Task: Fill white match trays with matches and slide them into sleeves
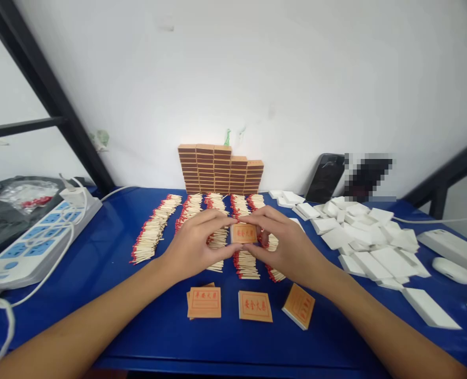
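Between my left hand (pixel 197 237) and my right hand (pixel 282 239) is a small tan matchbox (pixel 244 233) with red lettering. The fingertips and thumbs of both hands pinch it at its two ends, label side toward me. Behind and under the hands lie rows of loose red-tipped matches (pixel 154 229), partly hidden by the hands. Closer to me on the blue table (pixel 146 326) rest a matchbox (pixel 256 306) in the middle, another tilted matchbox (pixel 299 306) to the right, and tan labelled pieces (pixel 205 302) overlapping on the left.
Stacked matchboxes (pixel 217 171) stand against the wall. A pile of white box trays (pixel 367 231) covers the right side, with a dark phone (pixel 325 176) leaning behind it. At the left lie a power strip (pixel 39 237) with white cables and a dark bag (pixel 4 210).
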`<state>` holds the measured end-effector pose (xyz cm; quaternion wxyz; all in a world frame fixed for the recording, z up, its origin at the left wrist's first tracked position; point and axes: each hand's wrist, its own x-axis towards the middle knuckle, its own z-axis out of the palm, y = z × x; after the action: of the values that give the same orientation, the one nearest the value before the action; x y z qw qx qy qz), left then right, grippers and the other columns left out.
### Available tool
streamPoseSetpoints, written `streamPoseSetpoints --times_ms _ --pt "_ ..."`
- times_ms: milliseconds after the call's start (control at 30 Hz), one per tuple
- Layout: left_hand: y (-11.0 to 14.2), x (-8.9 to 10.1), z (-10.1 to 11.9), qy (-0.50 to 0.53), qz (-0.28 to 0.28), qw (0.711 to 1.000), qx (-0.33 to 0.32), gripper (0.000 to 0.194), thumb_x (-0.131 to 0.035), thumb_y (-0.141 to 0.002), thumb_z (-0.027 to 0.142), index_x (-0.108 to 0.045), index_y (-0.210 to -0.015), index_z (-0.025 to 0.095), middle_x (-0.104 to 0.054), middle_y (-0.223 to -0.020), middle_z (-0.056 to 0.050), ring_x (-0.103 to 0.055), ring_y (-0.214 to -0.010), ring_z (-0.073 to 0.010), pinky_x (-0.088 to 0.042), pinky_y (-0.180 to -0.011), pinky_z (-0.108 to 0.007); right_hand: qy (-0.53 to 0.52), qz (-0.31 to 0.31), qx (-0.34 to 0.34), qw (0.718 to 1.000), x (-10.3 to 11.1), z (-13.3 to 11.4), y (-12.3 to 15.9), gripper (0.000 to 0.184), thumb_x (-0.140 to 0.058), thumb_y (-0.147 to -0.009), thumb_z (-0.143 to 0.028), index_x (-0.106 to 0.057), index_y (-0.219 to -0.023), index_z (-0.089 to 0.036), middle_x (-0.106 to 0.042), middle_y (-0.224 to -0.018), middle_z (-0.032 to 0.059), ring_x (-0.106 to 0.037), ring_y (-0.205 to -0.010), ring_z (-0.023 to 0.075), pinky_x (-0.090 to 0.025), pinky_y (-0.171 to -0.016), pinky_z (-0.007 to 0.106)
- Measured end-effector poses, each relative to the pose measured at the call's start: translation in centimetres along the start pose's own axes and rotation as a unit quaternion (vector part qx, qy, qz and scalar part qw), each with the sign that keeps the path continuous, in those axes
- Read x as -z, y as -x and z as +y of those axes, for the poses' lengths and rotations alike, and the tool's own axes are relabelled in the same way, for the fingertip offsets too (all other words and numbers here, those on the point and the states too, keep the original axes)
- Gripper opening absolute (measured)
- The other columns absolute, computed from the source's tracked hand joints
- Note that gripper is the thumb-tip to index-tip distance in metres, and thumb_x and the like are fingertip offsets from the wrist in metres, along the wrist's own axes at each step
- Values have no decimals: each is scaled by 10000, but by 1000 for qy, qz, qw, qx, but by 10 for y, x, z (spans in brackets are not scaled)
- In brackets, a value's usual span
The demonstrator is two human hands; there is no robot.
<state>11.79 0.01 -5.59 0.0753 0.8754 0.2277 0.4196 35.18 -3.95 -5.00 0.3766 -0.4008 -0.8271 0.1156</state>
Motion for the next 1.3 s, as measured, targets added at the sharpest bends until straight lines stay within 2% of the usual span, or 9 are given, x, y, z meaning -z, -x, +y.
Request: streamPoseSetpoints --times_ms 133,267,467,733,933,1000,1100,1200,1300 --pt "0 2 -4 10 39 999 11 345 -822 -846 304 -722 -1154 185 -732 -1039 -72 -691 -935 -183 -572 -835 -328 -63 17 -65 996 0 -9 -1 430 -713 -924 -254 -592 -1336 -270 -627 -1095 48 -602 -737 146 -561 -708 346" --pt "-1 4 -1 -12 91 996 11 309 -837 -826 288 -733 -1097 180 -744 -1009 -69 -685 -908 -184 -565 -826 -332 -193 43 -167 966 -1 -10 -3 253 -708 -943 -414 -619 -1093 -230 -652 -934 32 -636 -775 167 -545 -642 303" --pt "1 0 3 -20 102 994 -17 328 -844 -827 296 -732 -1100 152 -747 -981 -87 -686 -878 -183 -572 -797 -333 -308 11 -215 927 -9 -15 -2 319 -754 -887 -507 -636 -949 -217 -651 -771 16 -641 -704 178 -513 -482 245" --pt "-3 13 -6 -74 68 994 -38 367 -837 -828 395 -737 -1085 152 -746 -913 -72 -671 -837 -188 -544 -791 -351 -272 68 -262 924 4 -1 -5 386 -695 -905 -571 -612 -832 -201 -646 -612 3 -553 -490 126 -457 -446 238" --pt "-14 43 -9 -78 18 997 21 326 -824 -834 441 -765 -1024 184 -753 -918 -48 -677 -820 -176 -526 -761 -317 -101 141 -264 949 35 27 -10 356 -680 -876 -424 -553 -1145 -229 -621 -662 -40 -571 -522 151 -424 -474 254" --pt "-14 59 -4 -63 -60 995 48 313 -817 -837 450 -765 -1040 218 -755 -962 -30 -684 -857 -173 -528 -787 -307 16 83 -257 963 55 37 -9 353 -658 -852 -337 -578 -1176 -225 -637 -682 -32 -590 -574 160 -447 -551 271" --pt "-2 85 6 -78 -161 980 87 288 -783 -852 492 -762 -1025 263 -747 -1011 -10 -684 -914 -184 -532 -834 -311 87 -110 -275 951 85 47 -3 199 -614 -862 -350 -672 -1002 -220 -657 -671 -4 -611 -610 179 -434 -564 284" --pt "26 102 10 -118 -197 965 127 300 -760 -862 508 -761 -1057 279 -746 -1060 -13 -693 -965 -203 -546 -875 -308 60 -238 -331 911 102 53 4 210 -629 -866 -403 -668 -969 -225 -665 -646 0 -628 -598 188 -438 -536 281" --pt "59 111 6 -138 -220 953 154 291 -755 -869 490 -759 -1088 299 -753 -1063 -13 -708 -937 -214 -570 -841 -296 75 -292 -354 885 105 59 10 270 -687 -835 -475 -679 -921 -219 -696 -684 32 -637 -588 199 -433 -502 283"
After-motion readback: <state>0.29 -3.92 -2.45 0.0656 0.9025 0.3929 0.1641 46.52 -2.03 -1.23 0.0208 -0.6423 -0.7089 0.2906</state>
